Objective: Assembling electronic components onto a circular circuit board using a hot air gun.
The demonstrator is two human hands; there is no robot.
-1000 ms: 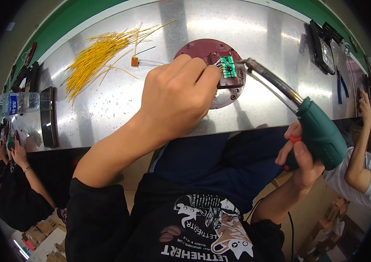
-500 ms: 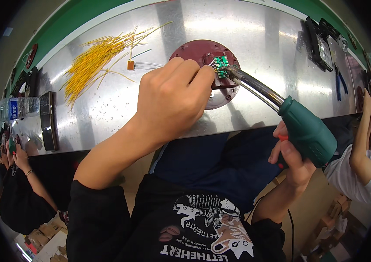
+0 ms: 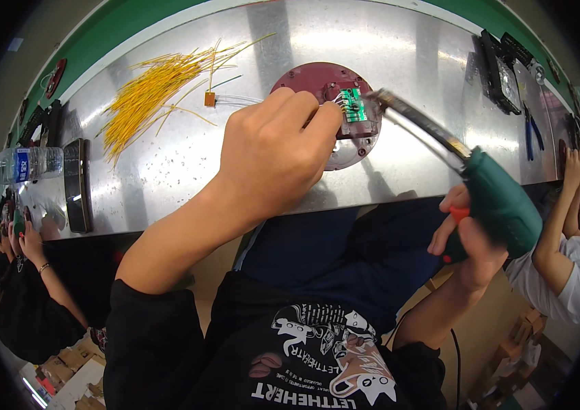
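A green circuit board (image 3: 355, 104) sits on a round maroon housing (image 3: 307, 74) that lies on the metal table. Several thin wires (image 3: 337, 101) reach the board's left side. My left hand (image 3: 273, 147) is closed in a pinch on these wires; its fingertips are partly hidden. Pale leads (image 3: 239, 100) run from the hand to a small brown square part (image 3: 209, 100). In my right hand (image 3: 474, 239) is a green soldering gun (image 3: 502, 198), a finger at its red trigger. Its blurred tip is up and right of the board, apart from it.
A bundle of yellow wires (image 3: 153, 92) lies at the left. Beyond it are a phone (image 3: 77, 188) and a plastic bottle (image 3: 37, 165) on its side. Black cases (image 3: 498, 72) and blue-handled pliers (image 3: 532, 133) lie at the right. Other people work at both sides.
The soldering gun has moved right, and its tip has come off the circuit board. My left hand has shifted slightly right, still pinching the wires.
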